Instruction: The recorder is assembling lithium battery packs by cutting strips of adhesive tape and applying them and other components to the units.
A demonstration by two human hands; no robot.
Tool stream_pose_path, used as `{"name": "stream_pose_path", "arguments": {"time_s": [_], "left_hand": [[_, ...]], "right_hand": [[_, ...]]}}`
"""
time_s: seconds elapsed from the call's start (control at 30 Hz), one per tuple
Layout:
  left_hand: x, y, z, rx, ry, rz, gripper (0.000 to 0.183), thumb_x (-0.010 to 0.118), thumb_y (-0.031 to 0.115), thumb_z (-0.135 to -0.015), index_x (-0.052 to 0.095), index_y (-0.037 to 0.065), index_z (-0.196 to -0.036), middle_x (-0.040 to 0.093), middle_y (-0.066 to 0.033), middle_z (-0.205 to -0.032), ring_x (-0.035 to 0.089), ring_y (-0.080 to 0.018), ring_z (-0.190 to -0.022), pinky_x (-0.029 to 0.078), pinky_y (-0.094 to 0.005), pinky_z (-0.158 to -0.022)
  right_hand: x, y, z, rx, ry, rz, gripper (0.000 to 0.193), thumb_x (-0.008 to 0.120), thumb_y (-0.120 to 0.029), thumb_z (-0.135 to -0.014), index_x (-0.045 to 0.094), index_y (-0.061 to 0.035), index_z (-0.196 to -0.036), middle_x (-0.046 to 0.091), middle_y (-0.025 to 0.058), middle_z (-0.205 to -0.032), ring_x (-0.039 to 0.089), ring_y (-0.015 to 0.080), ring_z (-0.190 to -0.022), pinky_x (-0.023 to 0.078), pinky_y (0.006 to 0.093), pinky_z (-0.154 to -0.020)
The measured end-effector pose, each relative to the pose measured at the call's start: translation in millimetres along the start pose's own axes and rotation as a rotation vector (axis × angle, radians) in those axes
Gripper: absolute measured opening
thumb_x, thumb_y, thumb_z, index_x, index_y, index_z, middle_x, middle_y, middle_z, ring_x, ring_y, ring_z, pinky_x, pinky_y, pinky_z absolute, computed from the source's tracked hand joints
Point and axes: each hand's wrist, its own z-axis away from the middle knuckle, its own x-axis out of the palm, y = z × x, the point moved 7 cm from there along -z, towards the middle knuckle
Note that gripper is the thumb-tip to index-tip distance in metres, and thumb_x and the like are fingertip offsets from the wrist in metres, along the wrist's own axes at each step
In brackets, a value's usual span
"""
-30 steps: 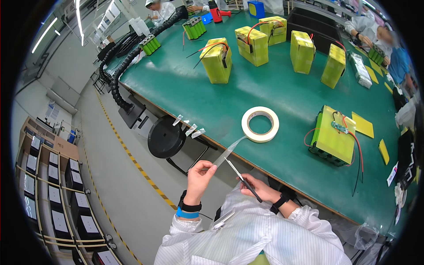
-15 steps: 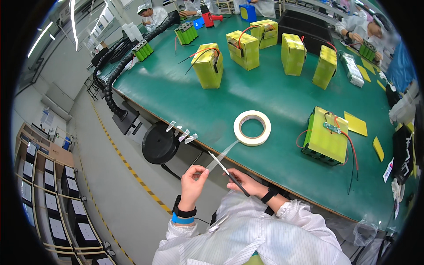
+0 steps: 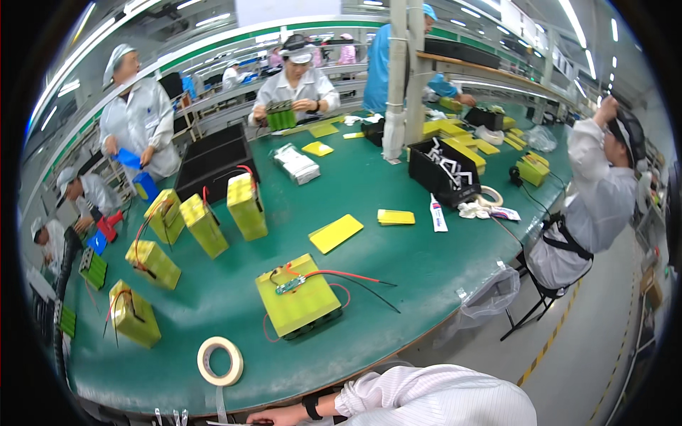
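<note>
My right hand shows at the lower edge of the view, partly cut off. Its fingers are closed on slim, light-bladed scissors with a black handle, seen edge-on and mostly outside the picture. My left hand is out of view. Just left of my right hand, a roll of whitish tape lies flat near the table's front edge. From it a translucent strip of tape runs down past that edge. Several short tape pieces hang from the edge further left. Beyond lies a yellow-green battery pack with a small circuit board and red and black wires.
Several wrapped battery packs stand on the green table at left. Yellow sheets, a white packet, a black bin and a tube lie beyond. Co-workers sit opposite and at right.
The view has swung to the right and up. My left hand has left the picture, and my right hand now sits at its lower edge. More of the table and co-workers show.
</note>
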Motion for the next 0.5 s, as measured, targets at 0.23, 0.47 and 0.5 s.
{"name": "stream_pose_path", "arguments": {"time_s": [0.23,0.47,0.5], "left_hand": [[-6.4,-27.5,-14.0,0.062,-0.002,-0.164,0.024,0.063,0.027,-0.095,0.063,0.004,-0.104,0.064,-0.0078,-0.094,0.058,-0.0178,-0.084,0.048,-0.0318,-0.077],[-5.3,-4.6,-12.6,-0.027,-0.041,0.039,0.019,0.067,0.016,-0.091,0.063,0.001,-0.102,0.064,-0.0062,-0.095,0.057,-0.0148,-0.087,0.047,-0.0286,-0.080],[-4.5,-4.5,-13.2,-0.036,-0.036,0.071,0.015,0.066,0.014,-0.092,0.063,0.000,-0.098,0.063,-0.0048,-0.092,0.056,-0.0128,-0.085,0.046,-0.0275,-0.079]], "right_hand": [[-4.0,-4.7,-0.8,-0.065,0.030,-0.045,0.040,0.074,-0.031,-0.087,0.058,-0.0049,-0.112,0.061,0.0025,-0.095,0.054,0.0125,-0.087,0.047,0.0300,-0.074],[-9.4,6.9,-3.8,-0.054,0.047,-0.050,0.042,0.075,-0.032,-0.086,0.058,-0.0042,-0.112,0.061,0.0027,-0.094,0.053,0.0117,-0.086,0.047,0.0296,-0.073],[-10.8,9.7,-4.2,-0.052,0.052,-0.052,0.042,0.075,-0.032,-0.086,0.058,-0.0042,-0.112,0.061,0.0027,-0.094,0.053,0.0117,-0.086,0.047,0.0296,-0.073]]}}
